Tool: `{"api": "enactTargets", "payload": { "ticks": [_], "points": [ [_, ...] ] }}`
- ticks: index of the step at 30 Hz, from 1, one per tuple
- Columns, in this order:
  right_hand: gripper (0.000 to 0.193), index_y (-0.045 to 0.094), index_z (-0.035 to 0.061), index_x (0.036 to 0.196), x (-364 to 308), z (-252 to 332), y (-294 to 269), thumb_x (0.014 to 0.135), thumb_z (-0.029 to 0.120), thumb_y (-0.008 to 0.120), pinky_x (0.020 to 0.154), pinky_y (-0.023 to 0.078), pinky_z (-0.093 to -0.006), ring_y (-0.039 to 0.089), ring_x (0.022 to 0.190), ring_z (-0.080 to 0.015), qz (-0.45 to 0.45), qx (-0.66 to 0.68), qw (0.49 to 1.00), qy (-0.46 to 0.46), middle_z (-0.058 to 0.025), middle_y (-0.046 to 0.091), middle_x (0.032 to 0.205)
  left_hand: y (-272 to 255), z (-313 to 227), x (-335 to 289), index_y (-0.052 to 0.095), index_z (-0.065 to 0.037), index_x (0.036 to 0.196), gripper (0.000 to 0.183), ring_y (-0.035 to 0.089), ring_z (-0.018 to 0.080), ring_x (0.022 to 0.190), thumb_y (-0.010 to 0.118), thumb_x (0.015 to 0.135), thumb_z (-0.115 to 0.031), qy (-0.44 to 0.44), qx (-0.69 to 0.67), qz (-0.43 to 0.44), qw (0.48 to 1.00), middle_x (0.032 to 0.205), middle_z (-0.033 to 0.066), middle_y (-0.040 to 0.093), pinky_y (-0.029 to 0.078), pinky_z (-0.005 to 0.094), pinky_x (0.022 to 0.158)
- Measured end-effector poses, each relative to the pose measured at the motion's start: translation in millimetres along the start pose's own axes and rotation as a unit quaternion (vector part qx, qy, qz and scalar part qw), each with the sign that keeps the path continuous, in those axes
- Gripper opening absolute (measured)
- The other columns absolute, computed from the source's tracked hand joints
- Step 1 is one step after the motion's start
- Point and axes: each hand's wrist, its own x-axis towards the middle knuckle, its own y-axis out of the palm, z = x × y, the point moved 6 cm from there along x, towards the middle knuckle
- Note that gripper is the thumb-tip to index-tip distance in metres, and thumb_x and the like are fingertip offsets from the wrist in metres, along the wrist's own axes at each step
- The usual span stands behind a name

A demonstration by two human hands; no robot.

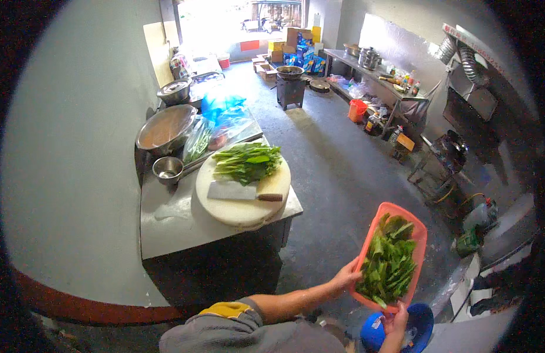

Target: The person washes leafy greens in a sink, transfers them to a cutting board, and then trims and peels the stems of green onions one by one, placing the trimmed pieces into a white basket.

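Head view | left hand (347, 276) and right hand (395, 322) are clamping orange basket (415, 226) rims, near right | chopped greens (389, 263) likely light, loose; keeping level advised.

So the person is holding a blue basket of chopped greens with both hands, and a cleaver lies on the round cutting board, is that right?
Not quite: the basket is orange-pink, not blue, as the head view shows. The rest holds: the left hand grips its side, the right hand its near end, chopped greens fill it, and the cleaver lies on the round cutting board.
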Motion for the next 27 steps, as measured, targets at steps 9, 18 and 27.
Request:
{"api": "enactTargets", "payload": {
  "ticks": [9,18,27],
  "points": [
    [0.02,0.049,0.0065,0.095,266,188,173,0.078,0.016,0.054,0.055,0.054,-0.0399,0.06,0.065,-0.0269,0.044,0.018,0.998,-0.041,-0.0093,0.057,0.08,-119,-136,279,0.013,-0.009,0.151,0.085,0.04,0.0232,0.129,0.067,0.085,-0.016,0.079,0.146,-0.18,0.97,0.144,0.0122,0.039,0.033,0.0375,0.107],
    [0.026,0.048,0.0017,0.103,540,276,521,0.079,0.012,0.054,0.051,0.057,-0.0341,0.063,0.061,-0.0293,0.197,-0.133,0.971,0.007,-0.0134,0.06,0.082,-258,-312,283,0.04,-0.003,0.139,0.053,0.047,0.0197,0.123,0.053,0.088,-0.01,0.233,0.13,-0.345,0.9,0.131,0.0101,0.052,0.033,0.035,0.108],
    [0.023,0.046,-0.0046,0.106,601,181,986,0.089,0.01,0.05,0.059,0.059,-0.0338,0.064,0.069,-0.0293,0.416,-0.185,0.889,0.046,-0.0168,0.061,0.087,-374,-375,256,0.05,0.002,0.128,0.041,0.054,0.0207,0.116,0.051,0.089,-0.009,0.302,0.046,-0.532,0.79,0.121,0.0145,0.059,0.038,0.0337,0.104]
  ]
}}
